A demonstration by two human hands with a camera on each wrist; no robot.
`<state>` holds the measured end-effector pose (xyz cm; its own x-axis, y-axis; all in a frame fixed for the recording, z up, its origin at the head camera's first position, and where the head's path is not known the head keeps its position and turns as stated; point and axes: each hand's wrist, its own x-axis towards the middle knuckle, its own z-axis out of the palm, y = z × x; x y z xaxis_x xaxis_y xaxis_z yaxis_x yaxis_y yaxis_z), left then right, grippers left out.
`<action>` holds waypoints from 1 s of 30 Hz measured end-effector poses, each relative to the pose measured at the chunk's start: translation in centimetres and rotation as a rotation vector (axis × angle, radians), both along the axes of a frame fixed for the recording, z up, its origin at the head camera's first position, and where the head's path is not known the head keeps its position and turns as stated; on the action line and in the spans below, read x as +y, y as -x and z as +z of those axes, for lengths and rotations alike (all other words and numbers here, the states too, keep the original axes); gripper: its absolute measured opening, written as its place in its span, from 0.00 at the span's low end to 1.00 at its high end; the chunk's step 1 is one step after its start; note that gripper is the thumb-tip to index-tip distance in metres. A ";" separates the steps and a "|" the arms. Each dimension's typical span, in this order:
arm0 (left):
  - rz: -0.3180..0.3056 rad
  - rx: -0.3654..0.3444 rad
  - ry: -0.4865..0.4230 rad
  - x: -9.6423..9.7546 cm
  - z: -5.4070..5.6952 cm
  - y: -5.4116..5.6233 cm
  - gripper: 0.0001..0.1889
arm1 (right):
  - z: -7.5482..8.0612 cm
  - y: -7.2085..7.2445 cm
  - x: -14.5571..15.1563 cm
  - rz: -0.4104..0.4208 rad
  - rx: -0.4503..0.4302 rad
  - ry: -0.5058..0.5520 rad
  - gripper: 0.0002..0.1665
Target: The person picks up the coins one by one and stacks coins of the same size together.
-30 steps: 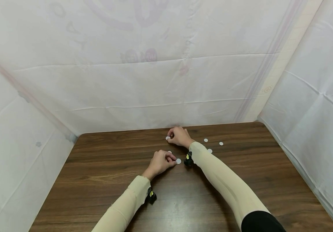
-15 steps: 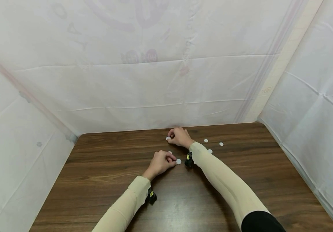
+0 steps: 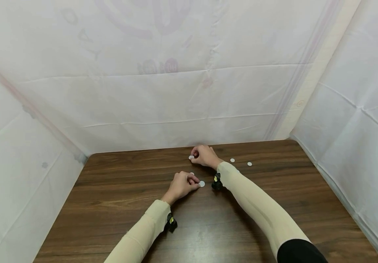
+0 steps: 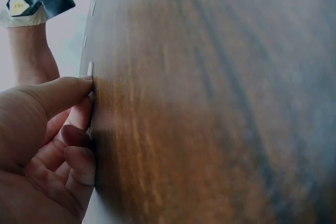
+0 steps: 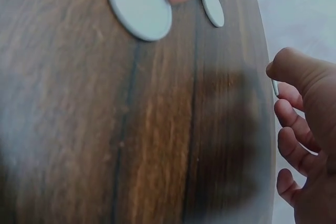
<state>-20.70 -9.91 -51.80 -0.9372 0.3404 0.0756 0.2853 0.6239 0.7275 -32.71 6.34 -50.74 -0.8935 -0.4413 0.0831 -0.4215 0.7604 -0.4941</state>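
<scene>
Near the middle of the wooden table (image 3: 126, 212), my left hand (image 3: 182, 184) holds a flat white disc (image 3: 202, 183) at its left edge, thumb and fingertips together; the disc lies flat against the wood. Another white disc (image 5: 212, 10) is partly covered by the left fingers in the head view. Farther back, close to the table's far edge, my right hand (image 3: 204, 156) pinches a third white disc (image 3: 191, 157) between thumb and forefinger. Only a thin edge of that disc shows in the right wrist view, and its other fingers are loosely curled.
To the right of the right hand lie two more white discs, a nearer one (image 3: 232, 160) and a farther one (image 3: 249, 164). White printed sheeting (image 3: 162, 95) hangs behind the table and along both sides. The right sleeve (image 3: 251, 193) crosses over the table's right half.
Both hands stay almost still on their discs. The view has shifted slightly, and a disc beside the right sleeve is now hidden behind it.
</scene>
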 end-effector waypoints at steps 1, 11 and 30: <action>-0.001 -0.003 0.000 0.0 0.0 0.0 0.03 | 0.0 0.0 0.1 0.003 0.000 0.004 0.07; -0.005 -0.020 -0.008 -0.1 -0.2 0.0 0.03 | 0.6 -0.6 0.9 0.045 0.020 0.028 0.08; -0.011 -0.007 -0.011 0.0 0.0 0.2 0.03 | 1.8 -2.3 2.9 0.121 0.032 0.014 0.10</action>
